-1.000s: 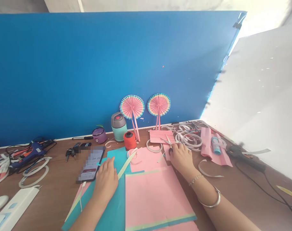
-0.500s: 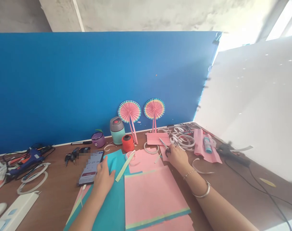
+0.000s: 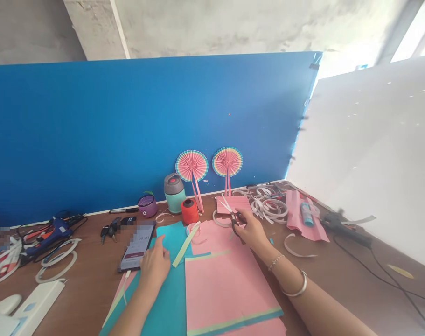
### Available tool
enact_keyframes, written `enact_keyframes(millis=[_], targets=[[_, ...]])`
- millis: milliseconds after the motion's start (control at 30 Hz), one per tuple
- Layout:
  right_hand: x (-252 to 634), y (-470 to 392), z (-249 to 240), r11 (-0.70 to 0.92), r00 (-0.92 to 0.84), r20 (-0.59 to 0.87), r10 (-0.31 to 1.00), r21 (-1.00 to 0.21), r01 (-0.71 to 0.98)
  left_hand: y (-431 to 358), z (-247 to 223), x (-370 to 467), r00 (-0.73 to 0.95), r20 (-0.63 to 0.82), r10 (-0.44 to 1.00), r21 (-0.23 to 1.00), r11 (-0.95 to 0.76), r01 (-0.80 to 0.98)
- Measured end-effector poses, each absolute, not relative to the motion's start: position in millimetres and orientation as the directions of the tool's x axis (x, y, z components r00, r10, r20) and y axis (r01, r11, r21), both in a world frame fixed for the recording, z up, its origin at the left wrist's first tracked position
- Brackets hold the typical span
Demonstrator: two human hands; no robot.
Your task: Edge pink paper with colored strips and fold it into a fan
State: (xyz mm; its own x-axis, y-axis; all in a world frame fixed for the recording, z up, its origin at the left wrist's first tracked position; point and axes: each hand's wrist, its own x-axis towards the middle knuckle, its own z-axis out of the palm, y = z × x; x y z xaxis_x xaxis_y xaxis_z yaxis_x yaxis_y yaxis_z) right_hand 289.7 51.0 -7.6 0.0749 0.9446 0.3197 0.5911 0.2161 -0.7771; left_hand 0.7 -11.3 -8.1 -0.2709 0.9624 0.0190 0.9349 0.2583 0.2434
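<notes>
Brown tabletop [image 3: 89,266], scissors [image 3: 233,219] gripped in right hand [image 3: 250,228], well apart from empty, half-spread left hand [image 3: 155,263]

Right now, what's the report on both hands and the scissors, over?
Right hand: holding scissors. Left hand: nothing visibly held, beside phone, over teal paper. Lying between the hands: pale green strip, pink sheet.
</notes>
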Motion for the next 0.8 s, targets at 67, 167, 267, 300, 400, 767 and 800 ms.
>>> enact_keyframes(millis=[67,167,267,300,400,767,800], targets=[[287,48,-6,0.224,0.053,0.31,0.949,-0.782,0.582,-16,-5,5,-0.284,0.097,0.954,0.16,0.267,0.95],[288,48,-7,0.222,0.046,0.303,0.952,-0.784,0.58,-22,0,13,-0.267,0.135,0.954,0.037,0.264,0.964],[290,51,-10,0.223,0.049,0.315,0.948,-0.765,0.605,-22,-1,15,-0.247,0.081,0.966,0.049,0.244,0.969],[291,51,-11,0.223,0.046,0.316,0.948,-0.758,0.613,-22,-4,14,-0.242,0.071,0.968,0.09,0.235,0.968],[291,52,-12,0.225,0.036,0.315,0.949,-0.748,0.624,-17,-16,6,-0.211,0.116,0.971,0.287,0.171,0.943],[288,45,-3,0.216,0.013,0.267,0.964,-0.806,0.551,-11,-13,-4,-0.319,0.493,0.81,0.646,-0.095,0.757],[288,44,-2,0.222,0.008,0.266,0.964,-0.819,0.529,-12,-7,-2,-0.354,0.54,0.763,0.663,-0.127,0.738]])
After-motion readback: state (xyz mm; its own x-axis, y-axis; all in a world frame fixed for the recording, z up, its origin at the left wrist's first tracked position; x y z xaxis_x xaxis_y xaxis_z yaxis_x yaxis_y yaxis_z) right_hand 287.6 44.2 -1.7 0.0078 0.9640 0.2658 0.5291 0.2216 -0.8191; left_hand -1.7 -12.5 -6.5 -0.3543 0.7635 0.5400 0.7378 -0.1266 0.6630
